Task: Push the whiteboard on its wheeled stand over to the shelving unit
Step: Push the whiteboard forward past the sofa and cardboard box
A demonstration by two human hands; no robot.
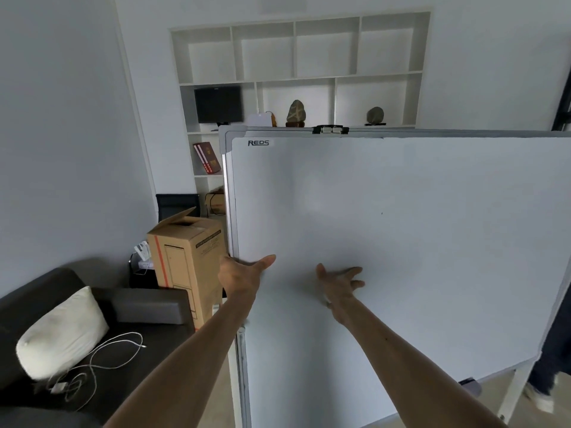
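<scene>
A large whiteboard (401,230) in a grey frame fills the middle and right of the view, with its stand's post (242,375) below the left edge. My left hand (241,274) grips the board's left edge, thumb on the front face. My right hand (338,281) lies flat against the board's surface with fingers spread. The white shelving unit (296,75) is set into the wall behind the board, its lower part hidden by it.
A tall cardboard box (188,264) stands just left of the board. A dark sofa (92,329) with a white cushion (61,335) and a cable sits at the lower left. Another person's leg and shoe (547,381) show at the far right.
</scene>
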